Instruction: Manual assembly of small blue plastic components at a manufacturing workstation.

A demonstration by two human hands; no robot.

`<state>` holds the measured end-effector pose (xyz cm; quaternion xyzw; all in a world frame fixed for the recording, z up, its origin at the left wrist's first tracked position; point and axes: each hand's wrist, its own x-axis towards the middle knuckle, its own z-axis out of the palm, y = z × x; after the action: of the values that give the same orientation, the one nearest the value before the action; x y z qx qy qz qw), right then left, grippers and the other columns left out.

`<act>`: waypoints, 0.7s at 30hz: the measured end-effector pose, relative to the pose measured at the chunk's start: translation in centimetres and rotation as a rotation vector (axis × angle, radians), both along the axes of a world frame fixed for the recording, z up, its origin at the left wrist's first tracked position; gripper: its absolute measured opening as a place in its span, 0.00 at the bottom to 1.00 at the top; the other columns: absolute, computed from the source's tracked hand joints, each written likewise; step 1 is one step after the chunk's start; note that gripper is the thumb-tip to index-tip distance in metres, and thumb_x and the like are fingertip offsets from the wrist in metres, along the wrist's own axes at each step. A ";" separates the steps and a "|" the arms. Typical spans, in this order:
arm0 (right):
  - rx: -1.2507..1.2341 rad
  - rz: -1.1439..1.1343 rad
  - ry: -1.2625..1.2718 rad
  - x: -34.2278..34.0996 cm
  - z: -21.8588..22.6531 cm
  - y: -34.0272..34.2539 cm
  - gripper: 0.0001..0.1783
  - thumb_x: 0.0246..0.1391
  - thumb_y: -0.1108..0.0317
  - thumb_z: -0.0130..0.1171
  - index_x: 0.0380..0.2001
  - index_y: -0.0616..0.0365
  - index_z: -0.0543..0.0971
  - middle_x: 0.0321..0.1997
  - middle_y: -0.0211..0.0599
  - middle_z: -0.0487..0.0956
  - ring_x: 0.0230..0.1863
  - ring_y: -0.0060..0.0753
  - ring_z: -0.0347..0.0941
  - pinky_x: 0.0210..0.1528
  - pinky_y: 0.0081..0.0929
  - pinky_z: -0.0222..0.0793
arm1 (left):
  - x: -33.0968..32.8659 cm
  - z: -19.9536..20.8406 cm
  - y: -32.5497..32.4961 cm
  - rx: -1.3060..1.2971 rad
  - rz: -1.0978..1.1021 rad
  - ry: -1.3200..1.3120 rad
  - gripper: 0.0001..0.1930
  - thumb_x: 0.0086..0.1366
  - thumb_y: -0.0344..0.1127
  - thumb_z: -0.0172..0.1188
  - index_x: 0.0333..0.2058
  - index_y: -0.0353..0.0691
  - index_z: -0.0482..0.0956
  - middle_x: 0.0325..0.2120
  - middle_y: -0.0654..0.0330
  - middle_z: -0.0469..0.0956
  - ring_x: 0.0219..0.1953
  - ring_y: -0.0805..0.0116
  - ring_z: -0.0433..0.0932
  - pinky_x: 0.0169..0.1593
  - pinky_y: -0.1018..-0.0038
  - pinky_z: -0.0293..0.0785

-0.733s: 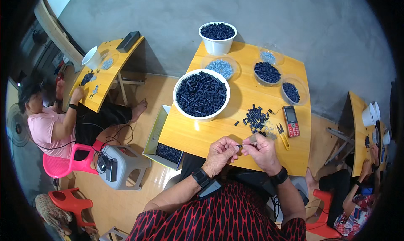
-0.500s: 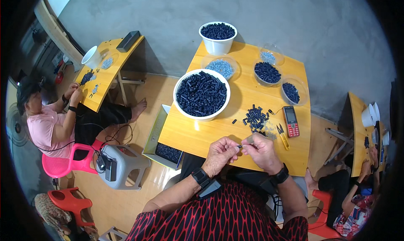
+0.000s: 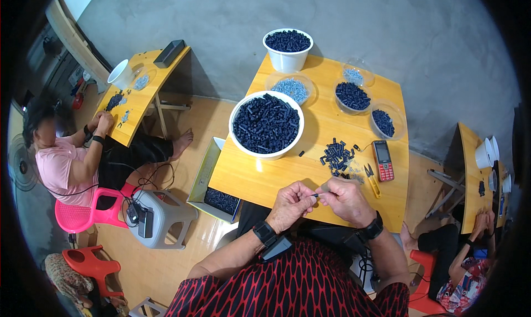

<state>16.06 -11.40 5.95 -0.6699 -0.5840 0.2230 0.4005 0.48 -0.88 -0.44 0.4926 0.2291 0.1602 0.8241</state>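
Note:
Both hands meet over the near edge of the wooden table (image 3: 251,178). My left hand (image 3: 292,207) pinches a small dark cylindrical piece (image 3: 316,195) between thumb and fingertips. Close beside it, my right hand (image 3: 349,202) is closed, its fingertips at the piece's other end. A greyish sliver shows at the right thumb, too small to name. Just beyond lies a loose pile of dark cylindrical pieces (image 3: 335,152), with small pale metal-like bits (image 3: 354,171) next to it. Yellow-handled snips (image 3: 373,181) lie right of the pile. One dark piece (image 3: 301,153) lies apart, to the left.
A large white tub (image 3: 232,130) of dark pieces stands at the left, another white tub (image 3: 287,61) behind. Clear bowls (image 3: 307,79) hold pale or dark parts. A red keypad phone (image 3: 384,165) lies right. People work at side tables (image 3: 145,84); an open box (image 3: 199,178) stands on the floor.
The lone dark piece on the table has shifted slightly left and away. My hands stay together, their fingers slightly changed around the small piece. The person at the left has lowered their hands a little.

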 end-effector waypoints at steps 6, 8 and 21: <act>-0.111 -0.187 0.703 -0.7 -0.6 -0.2 0.02 0.54 0.78 0.61 0.31 0.67 0.79 0.32 0.36 0.82 0.30 0.24 0.79 0.35 0.22 0.75 | -0.2 0.0 0.1 -0.015 -0.020 0.015 0.04 0.66 0.30 0.60 0.35 0.38 0.74 0.27 0.63 0.79 0.24 0.81 0.75 0.27 0.84 0.71; -0.077 -0.185 0.655 -0.2 -1.3 -0.4 0.03 0.55 0.77 0.60 0.32 0.68 0.80 0.32 0.34 0.82 0.32 0.21 0.78 0.36 0.20 0.75 | -0.1 -0.1 0.1 -0.033 -0.012 0.004 0.04 0.66 0.30 0.60 0.35 0.38 0.74 0.27 0.62 0.79 0.24 0.80 0.75 0.27 0.84 0.71; 0.187 -0.057 0.078 -0.9 -2.8 0.7 0.04 0.49 0.80 0.64 0.25 0.67 0.78 0.29 0.42 0.81 0.30 0.26 0.78 0.31 0.22 0.73 | -0.1 -0.7 0.2 -0.064 0.056 -0.029 0.04 0.66 0.29 0.60 0.36 0.38 0.74 0.27 0.61 0.80 0.24 0.79 0.76 0.27 0.83 0.72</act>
<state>15.11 -10.72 3.16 -0.6366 -0.5669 0.1821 0.4901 0.36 -0.68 -1.14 0.4570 0.2358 0.1832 0.8379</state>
